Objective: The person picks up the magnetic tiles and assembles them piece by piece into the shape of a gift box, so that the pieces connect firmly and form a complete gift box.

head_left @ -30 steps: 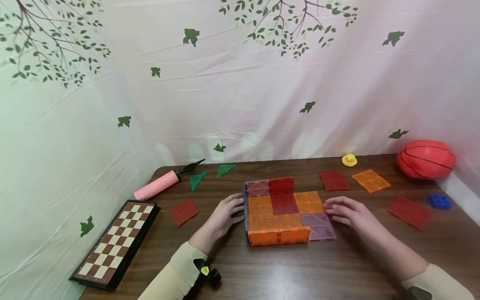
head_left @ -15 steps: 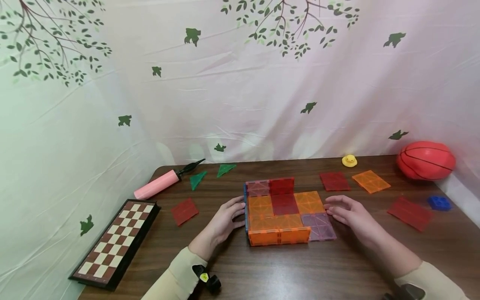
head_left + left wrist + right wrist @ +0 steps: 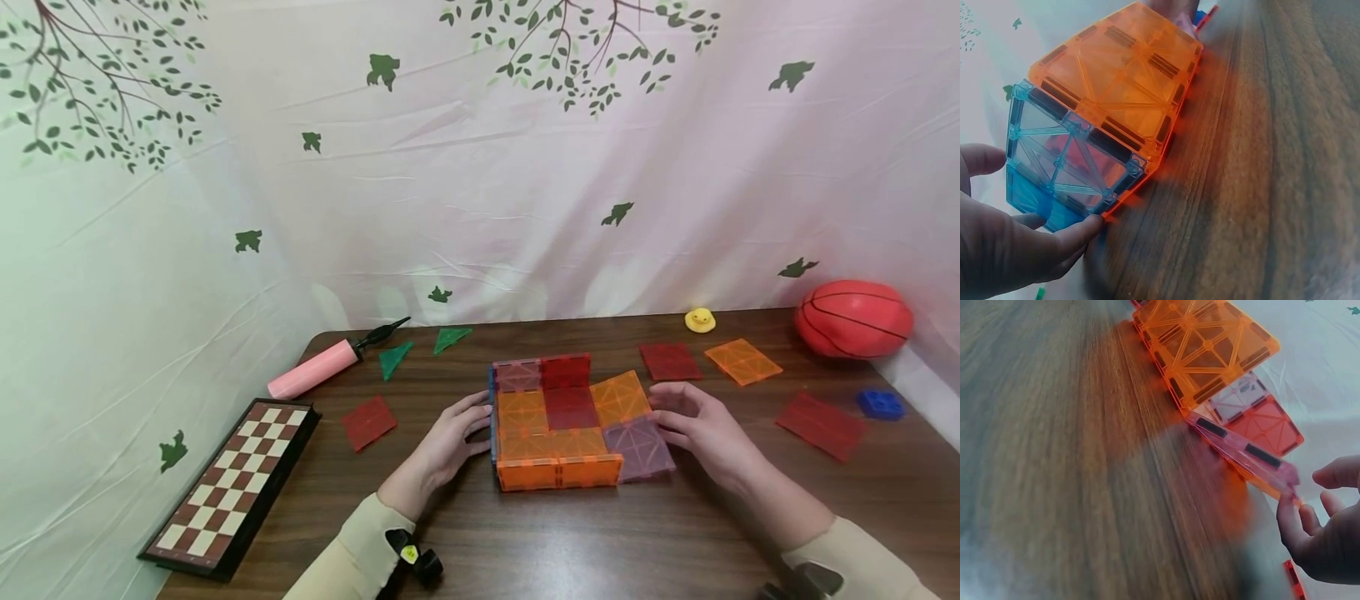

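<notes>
A low box of magnetic tiles [image 3: 558,417] sits mid-table, with an orange front wall [image 3: 558,472] and red and purple back walls. My left hand [image 3: 450,433] rests against its left side, thumb and fingertips touching the blue wall [image 3: 1066,162]. My right hand [image 3: 697,421] is at the right side, its fingertips [image 3: 1288,509] against the outer edge of the purple tile [image 3: 637,446]. That tile and the orange tile [image 3: 618,398] behind it are tilted up off the table. Neither hand closes round anything.
To the left lie a pink pump [image 3: 315,368], two green triangles [image 3: 393,358], a red tile [image 3: 368,422] and a chessboard [image 3: 232,483]. To the right lie red tiles [image 3: 670,361], an orange tile [image 3: 742,361], a blue brick [image 3: 879,403], a yellow duck [image 3: 699,319] and a basketball [image 3: 853,318].
The right hand has moved slightly in and up, and the orange and purple tiles on the right have tipped up at their outer edge. The left hand stays put.
</notes>
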Available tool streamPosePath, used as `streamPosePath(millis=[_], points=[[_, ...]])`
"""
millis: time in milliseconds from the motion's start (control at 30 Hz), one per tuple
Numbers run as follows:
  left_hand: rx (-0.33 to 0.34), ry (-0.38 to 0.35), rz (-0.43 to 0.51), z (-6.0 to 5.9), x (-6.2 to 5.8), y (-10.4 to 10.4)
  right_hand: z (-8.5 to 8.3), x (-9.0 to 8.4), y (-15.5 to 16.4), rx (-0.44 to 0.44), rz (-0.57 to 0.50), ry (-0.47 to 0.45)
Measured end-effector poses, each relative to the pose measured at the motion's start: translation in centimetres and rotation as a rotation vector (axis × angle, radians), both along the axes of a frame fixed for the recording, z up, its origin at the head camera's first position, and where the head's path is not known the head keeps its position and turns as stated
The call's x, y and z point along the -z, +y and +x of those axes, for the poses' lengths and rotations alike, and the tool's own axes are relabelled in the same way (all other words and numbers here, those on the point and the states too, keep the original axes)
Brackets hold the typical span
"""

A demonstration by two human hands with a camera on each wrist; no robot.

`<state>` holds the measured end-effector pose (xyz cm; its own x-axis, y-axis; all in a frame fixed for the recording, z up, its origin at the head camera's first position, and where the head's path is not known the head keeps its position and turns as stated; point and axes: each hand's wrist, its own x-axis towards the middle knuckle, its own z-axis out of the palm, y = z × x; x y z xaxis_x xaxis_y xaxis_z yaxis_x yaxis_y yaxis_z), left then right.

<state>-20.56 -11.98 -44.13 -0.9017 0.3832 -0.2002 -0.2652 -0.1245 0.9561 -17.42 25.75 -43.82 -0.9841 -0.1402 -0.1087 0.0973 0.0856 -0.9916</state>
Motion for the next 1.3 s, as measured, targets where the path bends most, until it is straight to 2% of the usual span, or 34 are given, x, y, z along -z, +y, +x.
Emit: streamPosePath(millis=[133, 600, 1033, 1200, 1300], points=[[0.021, 0.005, 0.009, -0.1, -0.1, 0.1, -0.2, -0.3, -0.4, -0.005, 0.012, 0.017], [0.060, -0.003, 0.030, -0.1, 0.0, 0.3, -0.7, -0.7, -1.8, -0.069, -0.119, 0.038], [0.050, 0.003, 0.020, -0.3, 0.2, 0.6, -1.0, -0.7, -3.7, -0.065, -0.044, 0.019], [0.047, 0.011, 0.006, -0.1, 0.2, 0.6, -1.4, -0.6, -3.2, -0.086, -0.042, 0.015], [0.047, 0.017, 0.003, 0.0, 0.3, 0.7, -2.0, -0.5, -2.4, -0.097, -0.032, 0.049]])
